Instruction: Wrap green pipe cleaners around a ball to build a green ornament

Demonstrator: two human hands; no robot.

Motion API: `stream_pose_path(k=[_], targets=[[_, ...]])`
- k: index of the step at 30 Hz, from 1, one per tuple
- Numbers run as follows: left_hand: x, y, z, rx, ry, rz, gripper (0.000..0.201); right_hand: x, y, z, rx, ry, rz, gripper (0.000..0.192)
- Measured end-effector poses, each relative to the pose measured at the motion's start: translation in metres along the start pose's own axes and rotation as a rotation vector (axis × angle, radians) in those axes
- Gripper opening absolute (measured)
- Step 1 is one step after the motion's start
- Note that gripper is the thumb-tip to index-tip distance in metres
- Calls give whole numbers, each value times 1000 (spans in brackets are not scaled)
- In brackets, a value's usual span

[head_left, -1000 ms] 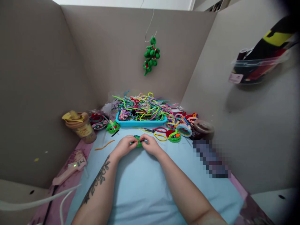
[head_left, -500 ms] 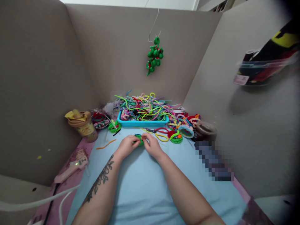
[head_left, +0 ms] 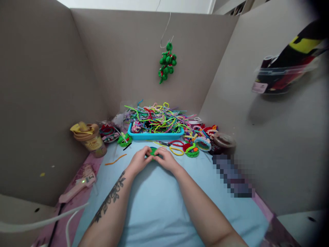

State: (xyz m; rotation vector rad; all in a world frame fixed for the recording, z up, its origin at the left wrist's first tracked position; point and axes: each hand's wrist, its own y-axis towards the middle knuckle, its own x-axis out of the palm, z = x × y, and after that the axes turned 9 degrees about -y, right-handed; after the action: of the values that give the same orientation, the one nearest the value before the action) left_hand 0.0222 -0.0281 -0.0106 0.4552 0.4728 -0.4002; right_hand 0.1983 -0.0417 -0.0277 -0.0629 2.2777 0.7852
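Note:
My left hand (head_left: 138,161) and my right hand (head_left: 166,159) meet over the light blue mat (head_left: 159,202), both pinching a small green pipe-cleaner piece (head_left: 153,151) between the fingertips. Most of that piece is hidden by my fingers. Just beyond it lie red and yellow scissors (head_left: 172,146) and a green and red coiled craft (head_left: 191,150). A blue tray (head_left: 155,135) heaped with coloured pipe cleaners stands behind them.
A lidded cup (head_left: 88,139) stands at the left, a pink glue gun (head_left: 77,185) with a lit green lamp nearer me. An orange pipe cleaner (head_left: 115,159) lies left of my hands. A green ornament (head_left: 166,63) hangs on the back wall. Beige partitions enclose the desk.
My hands have stayed together on the green piece, the fingers shifting slightly around it. The view has swayed a little sideways and back.

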Motion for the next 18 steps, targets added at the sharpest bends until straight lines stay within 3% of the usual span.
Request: stream_pose_path(k=[2, 6, 11, 18], targets=[[0, 0, 1, -16, -44, -32, 26, 0, 0, 1, -14, -23, -27, 5], [-2, 1, 7, 18, -27, -66, 20, 1, 0, 3, -24, -102, -69, 8], [0, 2, 10, 46, 138, 10, 17, 3, 0, 2, -29, -165, -93, 4], [7, 8, -2, 12, 281, 99, 17, 5, -2, 2, 1, -165, -29, 6]])
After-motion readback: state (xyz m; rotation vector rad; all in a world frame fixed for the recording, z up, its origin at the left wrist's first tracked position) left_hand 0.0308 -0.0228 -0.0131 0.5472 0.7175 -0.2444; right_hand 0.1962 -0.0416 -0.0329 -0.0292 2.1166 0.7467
